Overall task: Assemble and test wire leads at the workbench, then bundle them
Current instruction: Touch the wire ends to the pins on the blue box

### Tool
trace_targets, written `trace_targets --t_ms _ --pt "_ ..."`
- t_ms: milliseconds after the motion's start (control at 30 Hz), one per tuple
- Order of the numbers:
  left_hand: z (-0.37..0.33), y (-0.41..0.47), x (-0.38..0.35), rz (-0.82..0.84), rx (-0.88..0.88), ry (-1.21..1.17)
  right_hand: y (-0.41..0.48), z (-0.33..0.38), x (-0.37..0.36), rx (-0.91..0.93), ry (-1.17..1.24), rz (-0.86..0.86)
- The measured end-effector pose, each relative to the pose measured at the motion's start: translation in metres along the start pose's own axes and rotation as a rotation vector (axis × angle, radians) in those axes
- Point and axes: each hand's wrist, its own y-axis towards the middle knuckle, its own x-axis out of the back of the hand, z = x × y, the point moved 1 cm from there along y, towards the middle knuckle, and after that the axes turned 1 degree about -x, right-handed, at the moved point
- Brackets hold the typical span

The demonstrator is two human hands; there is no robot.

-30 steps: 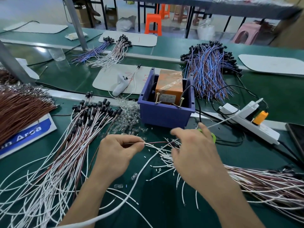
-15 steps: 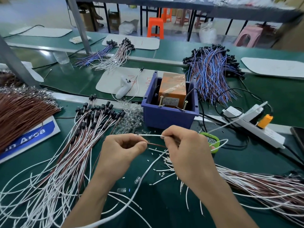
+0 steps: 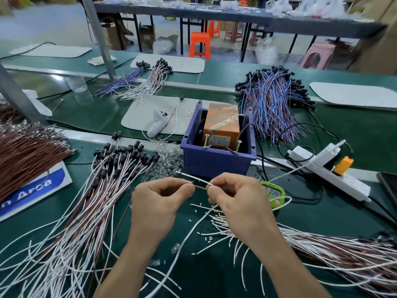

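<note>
My left hand [image 3: 158, 203] pinches the end of a brown wire [image 3: 200, 187] between thumb and forefinger. My right hand [image 3: 236, 201] pinches a thin white wire [image 3: 194, 178] whose bare tip points up left toward the blue bin [image 3: 214, 163]. The two hands are close together above the green mat, in front of the bin. A fan of finished white and brown leads with black caps [image 3: 111, 166] lies to the left. A loose bundle of white and brown wires [image 3: 322, 248] stretches to the right under my right forearm.
The blue bin holds an orange taped box [image 3: 222, 123] with two upright screws. A white power strip [image 3: 328, 168] with an orange plug sits right, a green timer [image 3: 274, 193] beside my right hand. Brown wires [image 3: 23, 155] lie left, blue leads [image 3: 272, 100] behind, clear bulbs [image 3: 169, 158] by the bin.
Both hands have risen and come together in front of the bin. My right hand has picked a white wire out of the right-hand pile and brought it to the brown wire in my left.
</note>
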Motion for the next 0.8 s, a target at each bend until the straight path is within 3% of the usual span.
trace_targets --t_ms 200,533,800 --pt "-0.001 0.003 -0.003 -0.019 -0.058 0.039 0.003 0.002 0.003 -0.021 -0.056 -0.042" --pt "0.006 0.004 -0.007 0.057 0.049 -0.129 0.004 0.003 0.008 -0.068 -0.018 -0.033" --pt "0.01 -0.005 -0.011 -0.02 0.082 -0.187 0.003 0.0 0.005 -0.067 0.032 -0.052"
